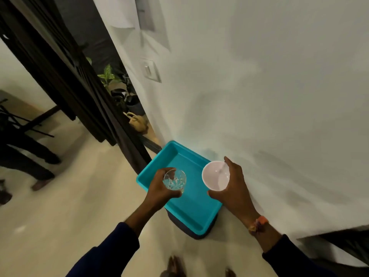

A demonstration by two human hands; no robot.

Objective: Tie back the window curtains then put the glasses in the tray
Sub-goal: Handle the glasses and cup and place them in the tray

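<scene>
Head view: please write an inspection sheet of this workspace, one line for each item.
Surface: pale floor; the teal tray rests on a dark stool beside the white wall.
Job's things: clear glass and white cup, both held above the tray; nothing lies in the tray. Dark curtains hang at the left; a tie cannot be made out.
Clutter: tan watering can, potted plants.
Grippers: left hand grips the glass; right hand holds the cup.
Cables: nothing seen.
Surroundings: wall switch, dark furniture at the left.
</scene>
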